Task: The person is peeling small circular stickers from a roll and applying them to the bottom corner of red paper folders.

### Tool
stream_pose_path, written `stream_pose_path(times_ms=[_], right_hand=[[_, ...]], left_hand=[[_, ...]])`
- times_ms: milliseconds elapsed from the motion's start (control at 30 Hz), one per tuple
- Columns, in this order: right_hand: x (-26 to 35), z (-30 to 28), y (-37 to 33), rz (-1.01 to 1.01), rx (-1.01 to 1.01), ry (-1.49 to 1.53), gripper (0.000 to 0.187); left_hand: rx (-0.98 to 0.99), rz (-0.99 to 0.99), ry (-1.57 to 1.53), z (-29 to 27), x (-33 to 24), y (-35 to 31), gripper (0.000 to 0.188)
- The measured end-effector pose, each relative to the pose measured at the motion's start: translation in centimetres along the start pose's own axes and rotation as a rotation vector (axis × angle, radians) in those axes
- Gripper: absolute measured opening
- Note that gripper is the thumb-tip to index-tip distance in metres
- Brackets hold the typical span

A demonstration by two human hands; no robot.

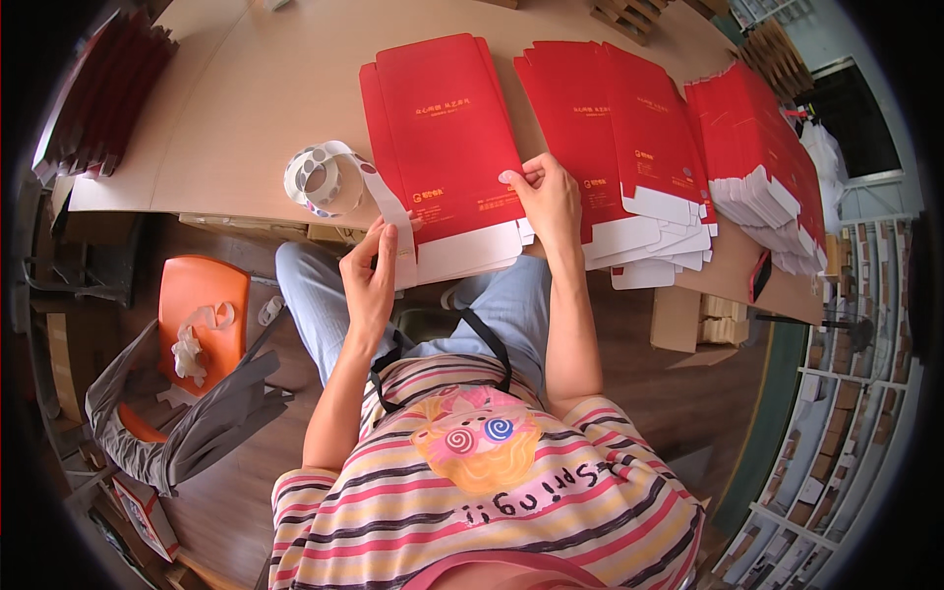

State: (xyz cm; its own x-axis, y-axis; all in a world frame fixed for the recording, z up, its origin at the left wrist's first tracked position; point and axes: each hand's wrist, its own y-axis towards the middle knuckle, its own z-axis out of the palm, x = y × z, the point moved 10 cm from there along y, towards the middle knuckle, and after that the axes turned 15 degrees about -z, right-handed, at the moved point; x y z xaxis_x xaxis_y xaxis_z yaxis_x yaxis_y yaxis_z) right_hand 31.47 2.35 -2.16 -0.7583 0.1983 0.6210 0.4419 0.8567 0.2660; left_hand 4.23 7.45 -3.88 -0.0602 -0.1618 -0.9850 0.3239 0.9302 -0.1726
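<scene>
My left hand (368,285) pinches the loose end of a white backing strip (390,208). That strip runs back to a sticker roll (313,177) with round stickers on it, resting near the table's front edge. Between the thumb and finger of my right hand (553,202) is a small pale round sticker (507,177). It is over the lower right corner of a flat red folder (438,118) with gold print, so close that I cannot tell whether they touch. White flaps (470,250) of the folder stick out toward me over the table edge.
To the right lie overlapping red folders (580,108) and a thick stack of more (762,147). Another red pile (98,93) stands at the far left of the table (246,88). On the left is an orange chair (202,280) with a grey garment and crumpled strip.
</scene>
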Motion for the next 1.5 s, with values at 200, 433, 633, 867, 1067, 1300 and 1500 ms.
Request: stream_pose_path(times_ms=[200, 433, 633, 867, 1067, 1300, 1500], right_hand=[[-2.1, 0.2, -0.2, 0.057, -0.051, 0.452, 0.025], [0.7, -2.9, -1.1, -0.067, -0.187, 0.277, 0.025], [-5.6, -12.9, 0.8, 0.017, -0.225, 0.482, 0.028], [8.0, -10.3, -0.9, -0.412, -0.152, 0.212, 0.014], [17.3, -2.4, -6.9, -0.815, -0.196, 0.009, 0.019], [16.7, -2.3, -6.4, -0.841, -0.172, -0.021, 0.018], [15.5, -2.1, -5.9, -0.776, -0.126, 0.106, 0.022]], left_hand=[[0.050, -0.106, -0.074, 0.9, -1.5, -1.0, 0.041], [0.126, -0.209, -0.275, 1.0, -1.4, -1.5, 0.041], [0.113, -0.281, -0.284, 1.2, -1.2, -1.1, 0.045], [0.108, -0.223, -0.179, 2.6, -1.4, -0.1, 0.046], [-0.017, -0.085, 0.095, 2.5, -2.4, -0.4, 0.039], [-0.008, -0.034, 0.070, 3.0, -2.8, -0.3, 0.039], [-0.024, -0.014, 0.184, 2.8, -3.8, -0.5, 0.035]])
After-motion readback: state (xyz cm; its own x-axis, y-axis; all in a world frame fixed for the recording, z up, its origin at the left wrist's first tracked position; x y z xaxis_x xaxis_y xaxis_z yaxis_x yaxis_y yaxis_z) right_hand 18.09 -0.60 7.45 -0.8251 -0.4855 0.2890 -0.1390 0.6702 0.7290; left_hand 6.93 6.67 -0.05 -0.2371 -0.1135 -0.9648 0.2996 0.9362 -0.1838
